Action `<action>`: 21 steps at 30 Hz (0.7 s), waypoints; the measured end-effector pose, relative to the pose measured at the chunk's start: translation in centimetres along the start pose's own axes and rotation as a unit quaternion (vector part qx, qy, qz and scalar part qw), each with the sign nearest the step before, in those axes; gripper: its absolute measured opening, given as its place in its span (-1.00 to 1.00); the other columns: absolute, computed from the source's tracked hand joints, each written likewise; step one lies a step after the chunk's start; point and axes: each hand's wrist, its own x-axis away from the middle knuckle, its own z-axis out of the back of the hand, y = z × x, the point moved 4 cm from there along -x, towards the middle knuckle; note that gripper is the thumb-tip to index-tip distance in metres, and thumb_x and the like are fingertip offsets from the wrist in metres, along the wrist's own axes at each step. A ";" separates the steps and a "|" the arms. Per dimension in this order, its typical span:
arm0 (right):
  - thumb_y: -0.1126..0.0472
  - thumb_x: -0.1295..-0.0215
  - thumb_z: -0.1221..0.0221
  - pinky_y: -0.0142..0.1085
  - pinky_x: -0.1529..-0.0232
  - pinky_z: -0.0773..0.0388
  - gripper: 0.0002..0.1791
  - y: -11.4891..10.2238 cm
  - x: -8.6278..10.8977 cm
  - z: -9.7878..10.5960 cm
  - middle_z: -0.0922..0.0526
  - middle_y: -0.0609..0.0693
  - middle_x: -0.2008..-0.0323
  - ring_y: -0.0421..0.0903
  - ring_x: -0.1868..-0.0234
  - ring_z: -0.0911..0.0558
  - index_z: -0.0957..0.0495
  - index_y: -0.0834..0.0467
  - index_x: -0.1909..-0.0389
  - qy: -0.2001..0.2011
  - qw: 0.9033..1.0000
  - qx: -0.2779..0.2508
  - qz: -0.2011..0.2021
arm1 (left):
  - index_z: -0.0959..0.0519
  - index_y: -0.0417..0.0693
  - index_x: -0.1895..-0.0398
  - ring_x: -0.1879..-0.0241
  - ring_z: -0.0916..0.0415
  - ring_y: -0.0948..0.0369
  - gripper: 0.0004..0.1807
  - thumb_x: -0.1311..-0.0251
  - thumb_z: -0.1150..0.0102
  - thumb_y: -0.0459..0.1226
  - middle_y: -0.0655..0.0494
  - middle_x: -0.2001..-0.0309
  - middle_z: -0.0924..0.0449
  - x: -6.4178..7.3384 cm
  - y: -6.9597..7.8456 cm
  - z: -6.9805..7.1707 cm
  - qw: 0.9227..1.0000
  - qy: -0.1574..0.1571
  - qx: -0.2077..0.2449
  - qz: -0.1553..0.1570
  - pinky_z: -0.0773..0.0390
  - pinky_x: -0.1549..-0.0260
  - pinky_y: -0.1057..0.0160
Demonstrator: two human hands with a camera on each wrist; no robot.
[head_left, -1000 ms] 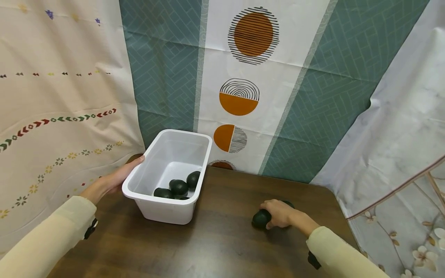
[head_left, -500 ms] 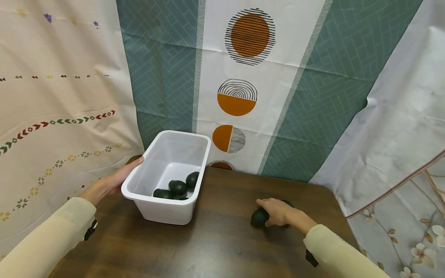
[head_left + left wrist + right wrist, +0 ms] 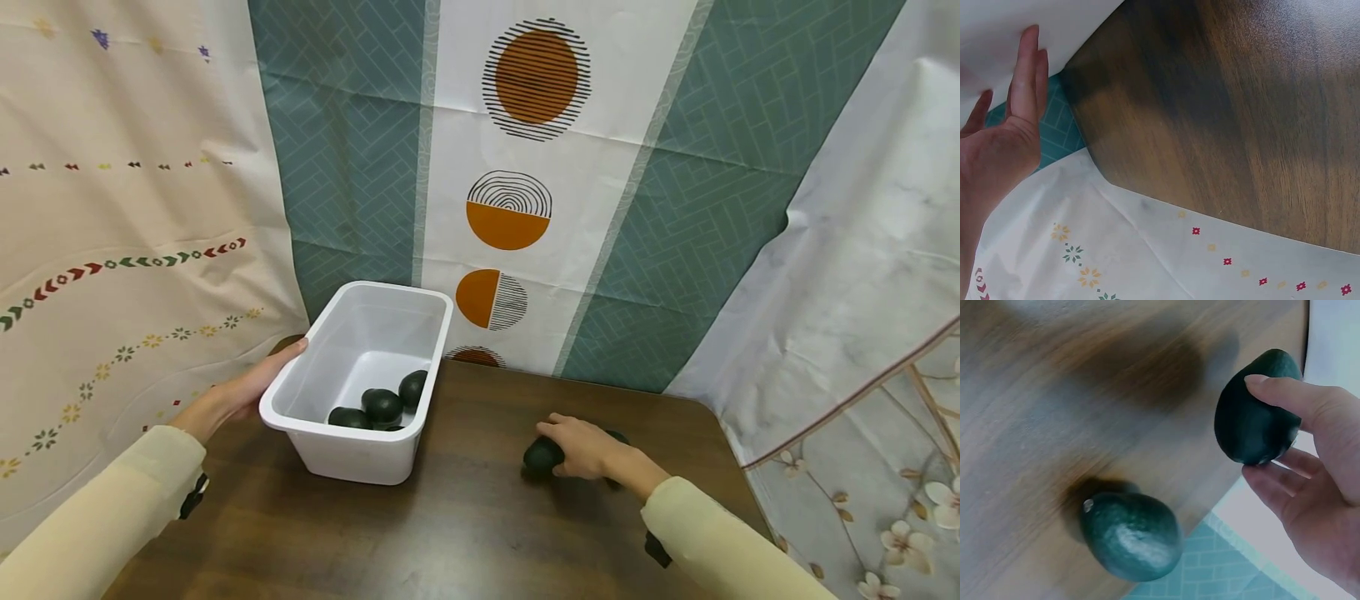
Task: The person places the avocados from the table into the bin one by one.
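Makeshift studio: hung patterned curtains (image 3: 525, 167)

Dark green avocados (image 3: 382, 405), white bin (image 3: 360, 454), dark brown table (image 3: 465, 517)

My right hand (image 3: 581, 447), gripping an avocado (image 3: 542, 456), has lifted it off the bench (image 3: 465, 517) and moved slightly left toward the bin (image 3: 360, 454).

Both arms are reaching forward in pale sleeves. The left hand (image 3: 243, 386) is lying flat with straight fingers (image 3: 1027, 75) pressing against a tub's side. The right hand (image 3: 581, 448) is curling thumb and fingers (image 3: 1291, 400) round an avocado, wrist held low.
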 end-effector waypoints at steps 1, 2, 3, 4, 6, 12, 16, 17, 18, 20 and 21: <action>0.22 -0.21 -0.55 0.06 -0.09 -0.62 -0.28 -0.2 -0.2 0.1 -0.53 0.16 -0.24 0.14 -0.13 -0.64 -0.51 0.16 -0.38 0.006 1.000 -0.001 0.005 | 0.11 -0.14 -0.69 -0.34 -0.41 -0.16 -0.10 -0.61 0.57 0.32 -0.34 -0.45 -0.28 0.0 0.0 0.0 1.000 0.000 -0.002 -0.001 -0.51 -0.22 -0.26; 0.22 -0.21 -0.55 0.04 -0.06 -0.63 -0.31 -0.3 -0.3 0.2 -0.53 0.12 -0.19 0.10 -0.08 -0.65 -0.53 0.14 -0.36 0.013 1.000 -0.004 0.010 | 0.11 -0.14 -0.69 -0.34 -0.41 -0.16 -0.10 -0.61 0.57 0.32 -0.34 -0.45 -0.28 0.0 0.0 0.0 1.000 0.000 -0.003 -0.001 -0.51 -0.22 -0.26; 0.21 -0.21 -0.55 0.02 -0.04 -0.63 -0.33 -0.5 -0.5 0.3 -0.52 0.09 -0.15 0.08 -0.04 -0.65 -0.54 0.11 -0.34 0.019 1.000 -0.007 0.014 | 0.11 -0.14 -0.69 -0.33 -0.42 -0.16 -0.09 -0.61 0.57 0.33 -0.34 -0.45 -0.28 0.0 0.0 0.0 1.000 0.000 -0.004 -0.001 -0.52 -0.21 -0.26; 0.21 -0.22 -0.55 0.01 -0.03 -0.63 -0.34 -0.7 -0.6 0.4 -0.52 0.07 -0.13 0.06 -0.02 -0.65 -0.55 0.09 -0.33 0.025 0.999 -0.011 0.018 | 0.11 -0.14 -0.69 -0.33 -0.42 -0.17 -0.09 -0.61 0.57 0.33 -0.34 -0.45 -0.28 0.0 0.0 0.0 1.000 0.000 -0.005 0.000 -0.52 -0.21 -0.26; 0.20 -0.22 -0.55 -0.01 -0.02 -0.63 -0.36 -1.1 -0.9 0.6 -0.51 0.03 -0.10 0.02 0.00 -0.64 -0.56 0.06 -0.32 0.037 0.999 -0.018 0.025 | 0.10 -0.15 -0.69 -0.33 -0.42 -0.17 -0.08 -0.60 0.58 0.33 -0.36 -0.45 -0.27 0.0 0.0 0.0 1.000 0.001 -0.008 0.000 -0.52 -0.21 -0.25; 0.16 -0.23 -0.55 -0.03 -0.03 -0.62 -0.35 -2.2 -2.0 1.0 -0.50 -0.01 -0.07 -0.03 0.01 -0.62 -0.56 0.06 -0.33 0.064 0.996 -0.037 0.040 | 0.06 -0.21 -0.68 -0.32 -0.43 -0.17 -0.06 -0.60 0.57 0.33 -0.41 -0.45 -0.27 0.1 0.0 -0.1 1.000 0.018 -0.021 0.006 -0.53 -0.22 -0.22; 0.13 -0.22 -0.56 -0.04 -0.08 -0.61 -0.36 -2.6 -2.8 1.2 -0.52 -0.06 -0.07 -0.06 -0.02 -0.61 -0.57 0.04 -0.32 0.080 0.994 -0.057 0.046 | 0.06 -0.20 -0.68 -0.32 -0.44 -0.17 -0.07 -0.61 0.56 0.33 -0.41 -0.45 -0.26 0.1 0.0 -0.1 1.000 0.020 -0.021 0.007 -0.52 -0.22 -0.22; 0.12 -0.22 -0.55 -0.04 -0.09 -0.61 -0.36 -2.7 -3.0 1.2 -0.52 -0.07 -0.08 -0.06 -0.03 -0.61 -0.57 0.04 -0.31 0.084 0.994 -0.058 0.048 | 0.06 -0.20 -0.68 -0.32 -0.44 -0.17 -0.07 -0.60 0.56 0.34 -0.41 -0.45 -0.26 0.1 0.0 -0.1 0.999 0.021 -0.023 0.009 -0.53 -0.22 -0.22; 0.11 -0.23 -0.55 -0.05 -0.11 -0.61 -0.36 -2.9 -3.2 1.3 -0.53 -0.08 -0.08 -0.07 -0.04 -0.60 -0.57 0.03 -0.32 0.088 0.993 -0.060 0.050 | 0.06 -0.19 -0.68 -0.32 -0.43 -0.16 -0.07 -0.60 0.56 0.34 -0.41 -0.46 -0.25 0.1 0.0 -0.1 0.999 0.020 -0.023 0.009 -0.53 -0.22 -0.22; 0.12 -0.21 -0.56 -0.05 -0.12 -0.61 -0.35 -3.1 -3.5 1.4 -0.55 -0.06 -0.10 -0.06 -0.05 -0.61 -0.57 0.04 -0.31 0.096 0.991 -0.070 0.056 | 0.06 -0.19 -0.68 -0.32 -0.43 -0.17 -0.07 -0.60 0.55 0.34 -0.42 -0.46 -0.24 0.1 0.1 -0.1 0.999 0.021 -0.024 0.009 -0.53 -0.22 -0.21; 0.12 -0.21 -0.56 -0.06 -0.13 -0.60 -0.35 -3.3 -3.6 1.5 -0.55 -0.06 -0.10 -0.06 -0.05 -0.61 -0.57 0.05 -0.31 0.101 0.990 -0.072 0.060 | 0.06 -0.18 -0.69 -0.33 -0.43 -0.17 -0.06 -0.60 0.55 0.34 -0.42 -0.47 -0.24 0.0 0.1 -0.1 0.999 0.020 -0.024 0.009 -0.53 -0.22 -0.21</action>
